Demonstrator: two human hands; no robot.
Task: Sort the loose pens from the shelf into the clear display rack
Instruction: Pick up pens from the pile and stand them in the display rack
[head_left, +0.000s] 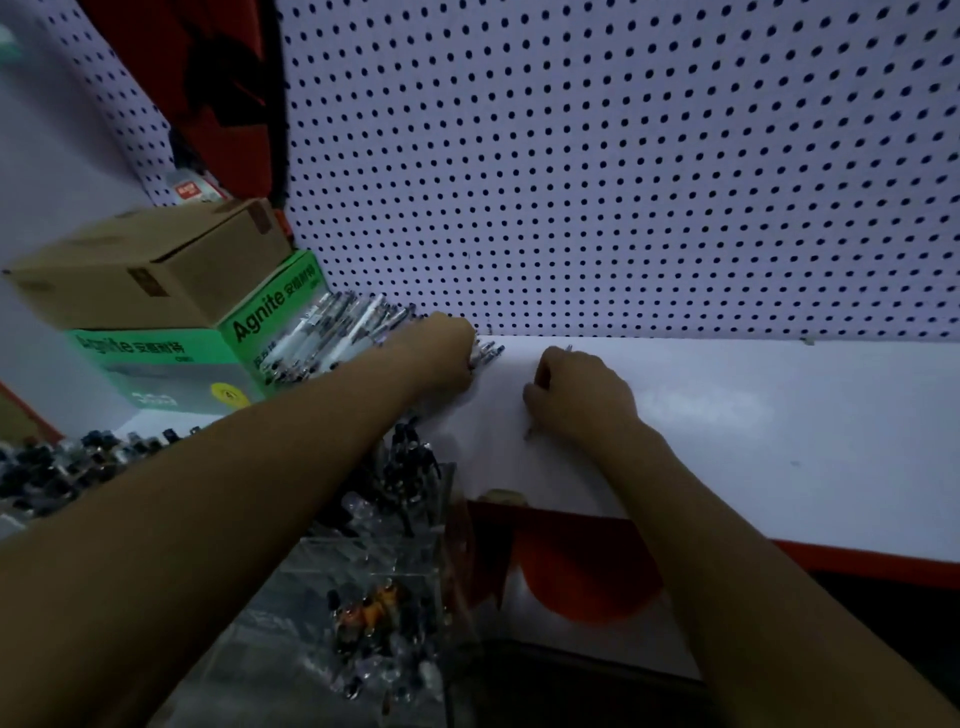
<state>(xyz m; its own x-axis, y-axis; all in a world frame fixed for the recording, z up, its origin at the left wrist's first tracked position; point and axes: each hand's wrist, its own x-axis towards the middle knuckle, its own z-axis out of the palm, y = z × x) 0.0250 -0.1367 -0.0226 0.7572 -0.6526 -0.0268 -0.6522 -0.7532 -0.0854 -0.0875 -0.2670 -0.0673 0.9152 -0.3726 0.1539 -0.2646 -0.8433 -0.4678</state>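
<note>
1. The clear display rack (395, 525) stands at the near edge of the white shelf (753, 441), partly hidden under the left forearm. Its upper compartments hold dark-capped pens standing upright; a lower front compartment holds pens with orange and dark tops (371, 613). The dividers are too blurred to count.
2. A heap of loose pens (332, 338), white barrels with dark ends, lies on the shelf against the pegboard back wall (623, 156), just beside the green box.
3. The left hand (447, 353) reaches to the right end of that heap, fingers curled round a few pens (491, 351) whose tips stick out to the right of it.
4. The right hand (576, 395) rests on the shelf, near the left hand but apart from it, fingers clenched; a thin tip shows above it, yet whether it grips a pen I cannot tell.
5. The green "Agnite" box (171, 364) sits on the shelf at left, with a closed brown cardboard box (150, 265) stacked on top.
6. More dark-capped pens (78, 462) show at the far left, their container unclear.
</note>
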